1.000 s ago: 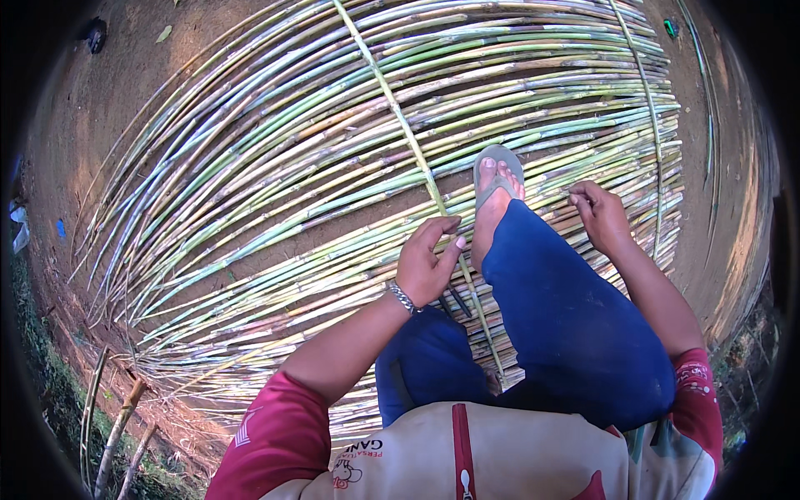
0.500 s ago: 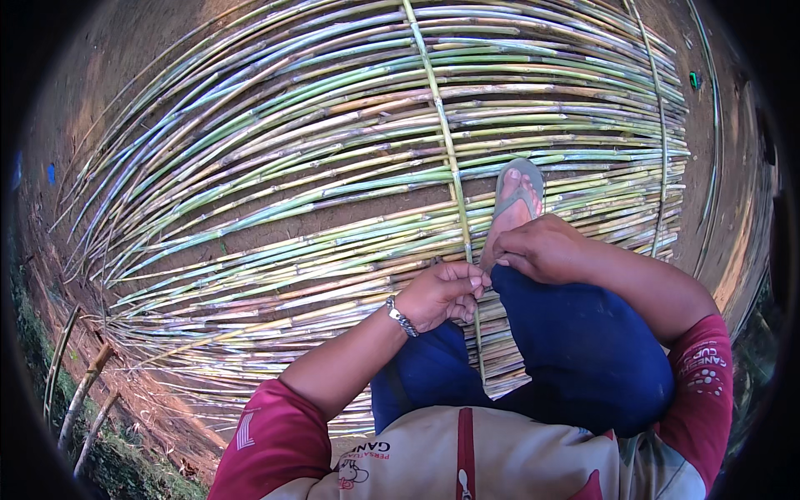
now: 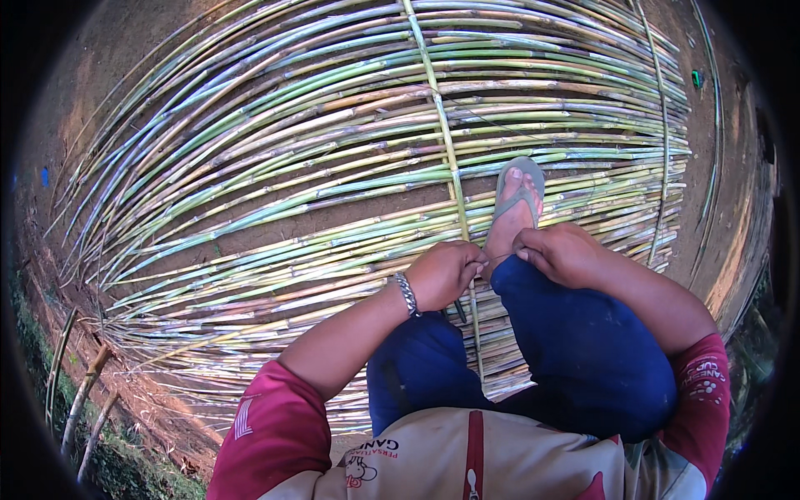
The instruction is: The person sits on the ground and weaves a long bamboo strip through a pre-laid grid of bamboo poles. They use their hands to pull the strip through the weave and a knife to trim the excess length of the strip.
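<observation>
Many long green-yellow cane stalks (image 3: 333, 125) lie side by side on the ground, with a single crosswise cane (image 3: 442, 125) over them. My left hand (image 3: 446, 273) is closed in a pinch beside the lower part of this crosspiece. Just above my knee, my right hand (image 3: 560, 252) is pinched too. A thin dark strand (image 3: 502, 257), like wire or cord, seems to run between the two sets of fingertips; its ends are hidden. Below my left hand shows a short dark piece (image 3: 459, 311), too small to name.
My sandalled foot (image 3: 518, 196) stands on the stalks beside the crosspiece. Another thin crosswise stick (image 3: 662, 125) lies over their right ends. Thin poles (image 3: 712, 125) rest on the soil farther right. Several stakes (image 3: 83, 387) stand at the lower left by grass.
My hands have drawn apart: the right moved slightly right, the left turned and closed more tightly. A thin dark line now shows over the stalks above my foot.
</observation>
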